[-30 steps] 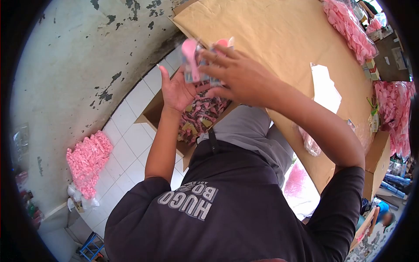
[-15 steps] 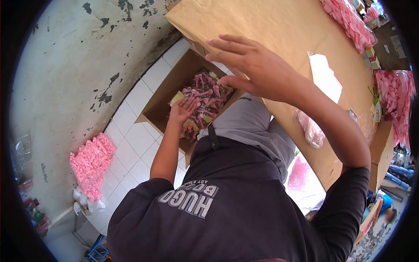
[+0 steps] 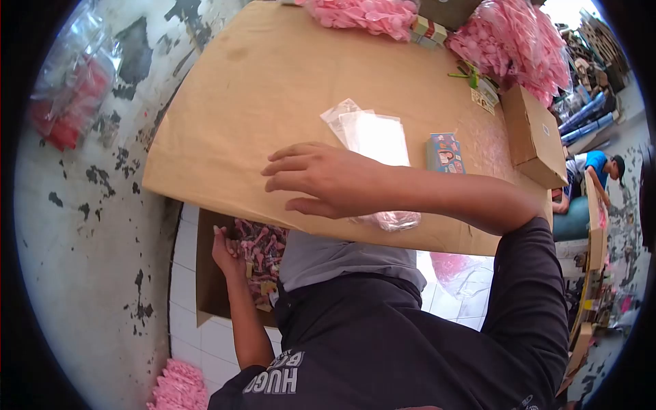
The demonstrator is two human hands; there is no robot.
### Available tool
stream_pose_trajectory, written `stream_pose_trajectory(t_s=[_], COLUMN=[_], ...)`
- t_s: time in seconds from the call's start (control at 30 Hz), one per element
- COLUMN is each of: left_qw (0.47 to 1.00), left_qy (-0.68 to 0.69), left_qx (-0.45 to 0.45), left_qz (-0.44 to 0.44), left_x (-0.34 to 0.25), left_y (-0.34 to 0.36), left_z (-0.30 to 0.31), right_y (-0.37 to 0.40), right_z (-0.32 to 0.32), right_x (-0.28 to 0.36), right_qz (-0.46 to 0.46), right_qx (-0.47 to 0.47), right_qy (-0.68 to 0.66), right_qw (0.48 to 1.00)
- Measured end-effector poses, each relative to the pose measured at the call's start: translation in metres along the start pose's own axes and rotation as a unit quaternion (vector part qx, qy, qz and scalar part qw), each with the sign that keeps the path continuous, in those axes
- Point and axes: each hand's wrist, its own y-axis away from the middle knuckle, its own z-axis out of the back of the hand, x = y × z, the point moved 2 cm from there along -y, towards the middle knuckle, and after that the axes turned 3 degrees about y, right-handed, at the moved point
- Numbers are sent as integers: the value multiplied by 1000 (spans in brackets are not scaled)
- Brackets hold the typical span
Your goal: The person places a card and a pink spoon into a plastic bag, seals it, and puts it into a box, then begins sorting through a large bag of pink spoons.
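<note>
Pink packs handle best low in the box; can't tell if left hand grips any, right hand is open.

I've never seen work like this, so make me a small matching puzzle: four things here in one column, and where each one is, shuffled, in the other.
Column one
1. Left hand
2. Right hand
3. Small blue patterned box
4. Pink pile near the wall

Column two
A. On the white floor tiles
B. Over the brown table, palm down
C. On the table, next to the right forearm
D. At the open carton, lower than the tabletop

Right pairs: 1-D, 2-B, 3-C, 4-A
</note>
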Motion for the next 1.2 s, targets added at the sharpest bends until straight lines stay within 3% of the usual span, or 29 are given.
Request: stream_pose_trajectory(t_s=[0.13, 0.2, 0.23, 0.33, 0.5, 0.57, 0.63, 0.7, 0.87, 1.0, 1.2], left_qw=[992, 976, 975, 952, 915, 869, 861, 865, 754, 642, 585], left_qy=[-6, -16, -17, -33, -35, -79, -105, -194, -347, -464, -479], left_qx=[92, 122, 127, 59, 44, 95, 141, 195, 403, 461, 479], left_qz=[-81, -177, -181, -300, -399, -479, -476, -419, -385, -399, -446], left_x=[-42, -61, -69, -98, -137, -151, -162, -162, -139, -114, -60], left_y=[4, 7, 8, 12, 27, 38, 43, 50, 48, 27, -4], left_z=[-42, -58, -65, -82, -114, -139, -162, -201, -314, -401, -525], right_y=[25, 45, 56, 91, 149, 175, 198, 217, 231, 234, 236], right_z=[35, 48, 54, 69, 77, 70, 57, 39, 12, 5, 10], right_x=[21, 29, 34, 50, 80, 87, 91, 92, 87, 84, 81], right_qz=[-42, -85, -84, -138, -296, -335, -375, -429, -442, -434, -434], right_qx=[8, 25, 20, -6, -131, -175, -219, -278, -333, -316, -306], right_qy=[-12, -22, -19, -7, -11, 9, 29, 46, 38, 68, 54], right_qw=[999, 996, 996, 990, 946, 926, 900, 858, 832, 841, 846])
